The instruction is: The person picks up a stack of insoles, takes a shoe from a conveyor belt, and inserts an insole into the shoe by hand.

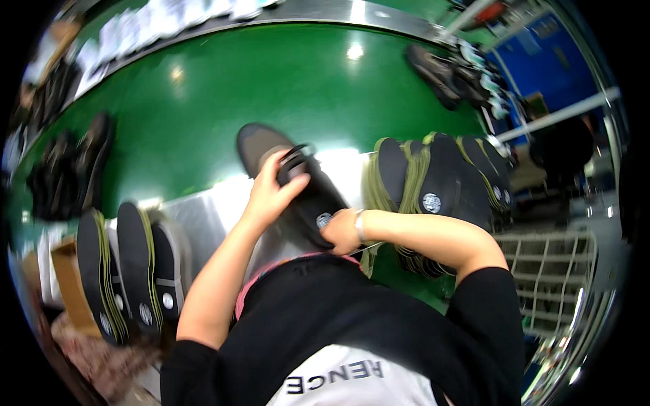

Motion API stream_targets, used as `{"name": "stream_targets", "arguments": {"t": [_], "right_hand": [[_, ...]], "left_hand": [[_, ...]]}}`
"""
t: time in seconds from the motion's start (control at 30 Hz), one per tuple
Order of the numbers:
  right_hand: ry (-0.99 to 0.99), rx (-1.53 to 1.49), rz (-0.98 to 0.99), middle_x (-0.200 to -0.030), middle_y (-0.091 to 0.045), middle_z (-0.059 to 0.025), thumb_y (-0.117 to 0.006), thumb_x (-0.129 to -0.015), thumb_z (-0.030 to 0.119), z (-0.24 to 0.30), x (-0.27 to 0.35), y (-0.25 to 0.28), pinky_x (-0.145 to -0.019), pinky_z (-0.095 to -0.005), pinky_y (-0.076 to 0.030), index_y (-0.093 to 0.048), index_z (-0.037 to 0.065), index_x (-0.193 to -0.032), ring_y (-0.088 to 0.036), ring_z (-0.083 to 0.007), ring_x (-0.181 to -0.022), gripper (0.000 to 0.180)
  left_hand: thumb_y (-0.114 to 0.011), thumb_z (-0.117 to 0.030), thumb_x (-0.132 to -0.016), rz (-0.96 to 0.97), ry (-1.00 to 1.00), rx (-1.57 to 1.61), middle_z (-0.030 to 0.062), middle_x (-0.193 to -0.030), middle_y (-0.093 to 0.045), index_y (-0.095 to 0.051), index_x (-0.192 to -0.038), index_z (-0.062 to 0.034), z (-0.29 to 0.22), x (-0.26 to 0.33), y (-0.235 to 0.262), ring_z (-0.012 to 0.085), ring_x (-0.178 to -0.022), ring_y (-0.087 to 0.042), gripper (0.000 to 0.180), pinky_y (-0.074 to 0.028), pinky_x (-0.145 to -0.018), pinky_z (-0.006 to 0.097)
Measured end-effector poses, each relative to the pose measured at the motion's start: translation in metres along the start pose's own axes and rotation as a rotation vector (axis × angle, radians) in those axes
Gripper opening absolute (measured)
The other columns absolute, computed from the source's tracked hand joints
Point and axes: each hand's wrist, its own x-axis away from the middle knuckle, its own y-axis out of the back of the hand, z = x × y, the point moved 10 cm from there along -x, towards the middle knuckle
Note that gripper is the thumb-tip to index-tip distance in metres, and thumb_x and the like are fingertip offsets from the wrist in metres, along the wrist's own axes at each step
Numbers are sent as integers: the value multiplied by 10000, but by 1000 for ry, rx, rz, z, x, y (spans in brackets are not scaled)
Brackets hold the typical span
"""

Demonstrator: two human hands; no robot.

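Observation:
In front of my body is a dark shoe (261, 147), brownish at the toe, its toe pointing away to the left. My left hand (274, 193) grips it around the opening, thumb near the tongue. A black insole (321, 215) with a pale round mark at the heel lies along the rear of the shoe; blur hides how far inside it sits. My right hand (344, 231) closes on the insole's heel end. Beneath them is a shiny metal ledge (220, 210).
Stacks of black insoles with green edges stand at left (135, 264) and right (443, 176). Dark shoes (91, 162) rest on the green surface (203, 101) at left; more shoes (433, 74) sit far right. A cardboard box (76, 287) and a wire basket (545, 274) flank me.

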Motion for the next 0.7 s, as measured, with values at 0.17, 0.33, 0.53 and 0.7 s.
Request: {"name": "stream_targets", "arguments": {"t": [0.17,0.33,0.53,0.7], "right_hand": [[58,-88,-67,-741,-605,-193,-534,-650,224,23,5,18,-691,-384,-459,-611,-38,-720,-590,-320,-742,282],[-10,-198,-427,-695,-596,-175,-533,-733,336,15,27,43,-664,-413,-460,-552,2,-800,-587,-340,-696,342],[-387,-509,-939,-913,-573,-177,-556,-757,254,-38,97,89,-725,-367,-452,-509,-5,-1040,-558,-308,-853,387],[-92,-563,-822,-1062,-482,-267,-574,-711,162,-8,78,64,-852,-399,-385,-367,-50,-1155,-462,-387,-1005,533]], "left_hand": [[-669,-185,-655,-120,-216,-553,192,-1205,-381,-341,-1221,-25,-26,34,-3,341,-1126,-358,674,-286,-949,398],[-604,-83,-684,-198,-169,-674,209,-1279,-267,-279,-1250,-4,-19,38,-5,376,-1172,-262,657,-235,-974,429],[-691,-223,-610,-146,105,-276,283,-1255,-262,-86,-1294,53,30,52,6,371,-1171,-302,954,-233,-988,420],[-589,-165,-618,-175,420,-33,307,-1176,-388,-71,-1298,54,87,81,-12,383,-1090,-420,883,-347,-922,360]]}}
